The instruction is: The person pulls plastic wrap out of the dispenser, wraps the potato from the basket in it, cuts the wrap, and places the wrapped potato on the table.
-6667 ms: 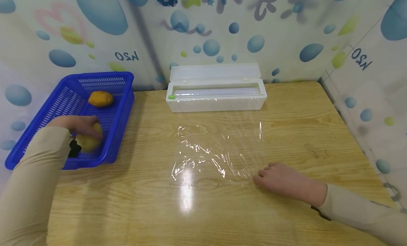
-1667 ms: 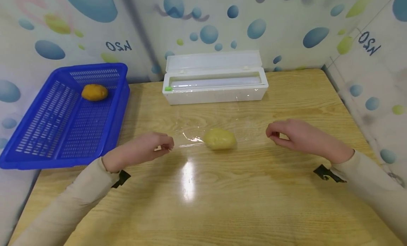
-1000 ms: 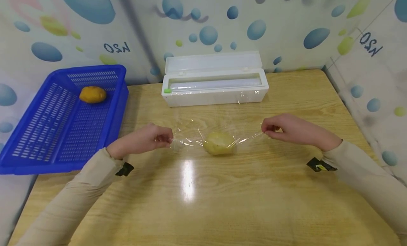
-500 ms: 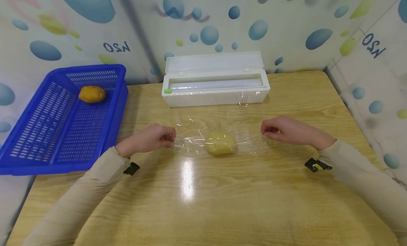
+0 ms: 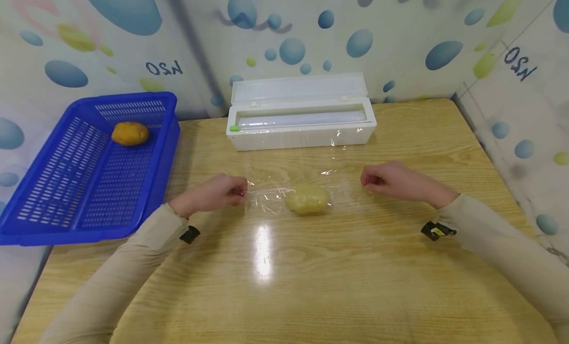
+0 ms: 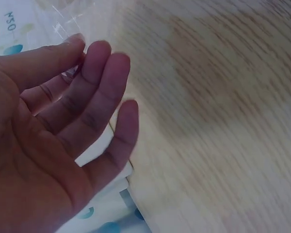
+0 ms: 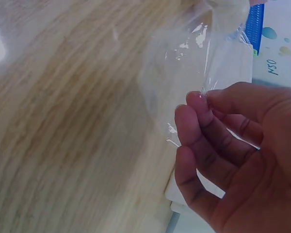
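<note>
A pale yellow, potato-like oval [image 5: 307,199] lies on the table with clear plastic wrap [image 5: 266,198] over it. My left hand [image 5: 218,192] is left of it, pinching one side of the wrap between thumb and index finger; the left wrist view shows the other fingers of this hand [image 6: 72,111] loosely bent. On the other side my right hand [image 5: 397,182] pinches the wrap too, and in the right wrist view the film [image 7: 186,63] stretches from the fingertips. From the white dispenser box [image 5: 302,136] the film runs forward. How far it wraps under the oval is hidden.
At left stands a blue plastic basket [image 5: 153,186] holding one orange-yellow oval [image 5: 130,133]. The dispenser's lid [image 5: 298,89] is raised against the patterned wall [image 5: 391,18] behind. Both sit along the wooden table's [image 5: 311,285] back and left sides.
Earlier my left hand held the pale oval in the basket; it then lay on the table. Both hands have since drawn the film over it and moved slightly closer together.
</note>
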Demonstrator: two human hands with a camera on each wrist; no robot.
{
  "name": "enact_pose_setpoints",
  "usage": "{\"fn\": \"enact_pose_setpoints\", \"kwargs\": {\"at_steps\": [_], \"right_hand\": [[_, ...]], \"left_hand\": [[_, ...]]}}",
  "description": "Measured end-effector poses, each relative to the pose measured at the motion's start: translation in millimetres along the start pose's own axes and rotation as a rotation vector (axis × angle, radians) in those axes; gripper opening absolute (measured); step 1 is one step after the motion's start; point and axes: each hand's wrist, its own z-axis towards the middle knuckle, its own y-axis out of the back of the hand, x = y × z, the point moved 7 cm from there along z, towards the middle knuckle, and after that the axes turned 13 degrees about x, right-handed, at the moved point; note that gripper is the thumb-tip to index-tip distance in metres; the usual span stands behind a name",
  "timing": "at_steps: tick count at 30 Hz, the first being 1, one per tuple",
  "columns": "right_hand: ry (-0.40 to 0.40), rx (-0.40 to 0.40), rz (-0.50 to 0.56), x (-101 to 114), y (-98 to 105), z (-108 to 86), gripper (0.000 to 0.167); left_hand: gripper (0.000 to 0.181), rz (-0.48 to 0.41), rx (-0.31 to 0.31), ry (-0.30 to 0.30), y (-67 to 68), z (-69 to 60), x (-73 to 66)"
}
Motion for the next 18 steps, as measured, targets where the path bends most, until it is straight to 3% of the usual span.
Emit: {"fn": "enact_pose_setpoints", "kwargs": {"at_steps": [6,18], "right_hand": [[0.022,0.001,0.007,-0.8,-5.2,4.7,0.005],[-0.012,-0.004,-0.098,-0.4,-8.6,13.0,0.013]], "left_hand": [[0.017,0.046,0.010,-0.003,-4.6,5.7,0.1],[0.016,0.081,0.037,0.037,-7.7,14.1,6.5]]}}
